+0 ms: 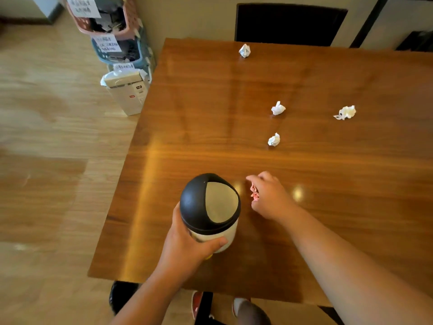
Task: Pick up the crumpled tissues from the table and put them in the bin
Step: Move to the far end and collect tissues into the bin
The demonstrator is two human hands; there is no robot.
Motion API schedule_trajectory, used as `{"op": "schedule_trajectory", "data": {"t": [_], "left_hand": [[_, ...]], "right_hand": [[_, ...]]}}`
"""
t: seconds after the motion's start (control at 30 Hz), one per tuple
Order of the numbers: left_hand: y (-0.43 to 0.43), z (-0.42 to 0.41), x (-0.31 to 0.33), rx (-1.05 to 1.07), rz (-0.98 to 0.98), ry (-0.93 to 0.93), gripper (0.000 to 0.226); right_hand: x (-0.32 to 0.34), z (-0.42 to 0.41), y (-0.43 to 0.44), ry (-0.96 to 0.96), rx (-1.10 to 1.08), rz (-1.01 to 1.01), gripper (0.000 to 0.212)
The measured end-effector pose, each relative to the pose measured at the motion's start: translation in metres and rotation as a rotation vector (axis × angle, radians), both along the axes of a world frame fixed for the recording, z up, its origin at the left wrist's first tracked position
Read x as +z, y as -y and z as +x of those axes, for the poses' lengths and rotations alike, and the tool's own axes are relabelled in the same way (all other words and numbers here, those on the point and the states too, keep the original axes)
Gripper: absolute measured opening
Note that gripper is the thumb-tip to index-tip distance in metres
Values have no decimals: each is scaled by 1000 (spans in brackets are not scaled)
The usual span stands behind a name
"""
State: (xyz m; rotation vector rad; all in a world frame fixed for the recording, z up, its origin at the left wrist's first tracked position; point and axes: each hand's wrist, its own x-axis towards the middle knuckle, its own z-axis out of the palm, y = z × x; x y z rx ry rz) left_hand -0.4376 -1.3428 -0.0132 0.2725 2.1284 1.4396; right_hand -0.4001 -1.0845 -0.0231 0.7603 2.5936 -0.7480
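Observation:
Several white crumpled tissues lie on the wooden table [210, 113]: one at the far edge [244, 50], one mid-table [278, 108], one to the right [345, 112] and the nearest [274, 139]. A small white bin [210, 207] with a black domed swing lid stands near the front edge. My left hand [187, 245] is wrapped around the bin's body. My right hand [269, 195] hovers just right of the lid with its fingers curled. Something small and pinkish shows at the fingertips, and I cannot tell whether it is held.
A dark chair [288, 24] stands behind the table's far edge. On the floor left of the table are stacked plastic baskets [110, 22] with paper labels and a white box [128, 92]. My shoes [199, 303] show under the front edge.

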Motion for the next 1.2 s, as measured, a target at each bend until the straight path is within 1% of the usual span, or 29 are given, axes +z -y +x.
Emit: {"op": "schedule_trajectory", "data": {"t": [0.1,0.2,0.27,0.33,0.4,0.47,0.53,0.6,0.67,0.73,0.77,0.83,0.9,0.97,1.0,1.03,1.07,1.13,1.17,1.2], "left_hand": [[-9,-5,-2,20,16,15,113],[-13,-7,-4,25,7,27,114],[-14,-7,-3,17,-2,30,115],[-12,-6,-2,9,-8,43,119],[-9,-2,0,-6,-7,60,121],[-4,4,4,-34,-6,76,124],[4,12,6,-59,9,88,127],[13,20,10,-85,12,91,123],[21,29,15,-117,18,86,116],[29,37,21,-148,18,64,112],[33,41,24,-166,16,50,111],[37,47,29,-202,12,39,113],[40,54,34,-220,9,26,114],[38,60,38,-244,26,12,114],[36,63,40,-264,42,13,115],[33,67,43,-285,58,11,115],[30,71,46,-307,76,-1,115],[24,76,51,-334,101,-38,114],[21,78,54,-345,105,-55,111],[17,80,57,-356,106,-66,109]], "right_hand": [[-9,-4,-2,18,10,-16,51],[-15,-2,-2,-36,9,6,29],[-17,4,-2,-52,11,34,19],[-19,14,-1,-57,2,49,14],[-18,29,3,-69,-45,20,13],[-10,46,8,-99,-128,-46,9],[5,63,16,-143,-230,-119,11],[28,78,25,-208,-353,-168,9],[62,92,32,-303,-424,-140,10],[105,107,43,-445,-463,-104,16],[129,114,50,-541,-488,-95,19],[175,128,66,-798,-510,-71,21],[213,140,87,-1052,-463,-33,22],[226,146,106,-1195,-395,34,24],[225,146,115,-1207,-369,62,25],[219,144,123,-1159,-337,77,26],[213,143,131,-1040,-292,84,32],[195,144,142,-665,-158,105,56],[187,149,142,-542,-114,129,69],[183,156,139,-510,-116,134,76]]}}
